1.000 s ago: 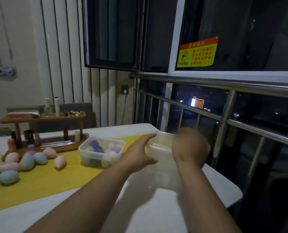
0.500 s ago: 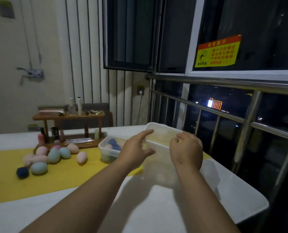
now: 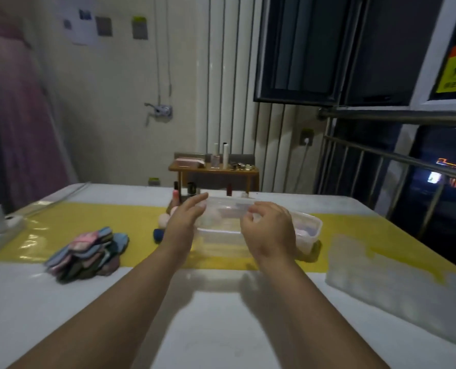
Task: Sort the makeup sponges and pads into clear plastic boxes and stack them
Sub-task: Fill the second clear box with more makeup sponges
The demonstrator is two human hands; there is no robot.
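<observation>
White table (image 3: 221, 315) with yellow runner (image 3: 101, 222): clear rectangular plastic box (image 3: 221, 222), pressed by flat-fingered left hand (image 3: 184, 225), rim pinched by right hand (image 3: 272, 233), might slip from this uneven hold and strike sponge-holding clear box (image 3: 312, 230) behind.

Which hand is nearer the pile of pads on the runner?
Left. The left hand is beside the clear box, right of the pile of pads; the right hand is farther right, across the box.
</observation>
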